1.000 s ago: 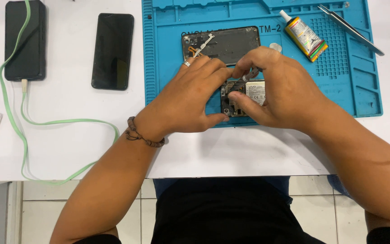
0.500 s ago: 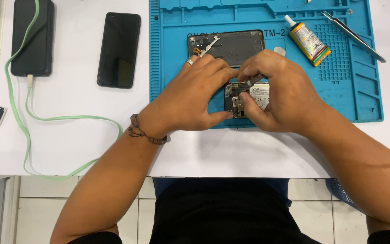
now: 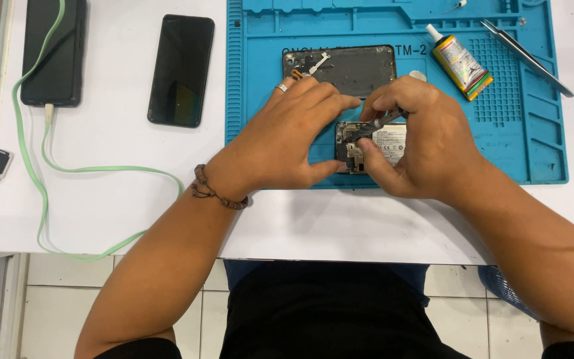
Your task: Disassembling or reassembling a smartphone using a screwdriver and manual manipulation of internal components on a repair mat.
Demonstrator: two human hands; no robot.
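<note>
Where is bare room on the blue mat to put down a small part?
Free: the right side of the blue silicone mat, below the glue tube and metal tweezers. Crowded: the middle, where the left hand and right hand cover the opened phone.
</note>
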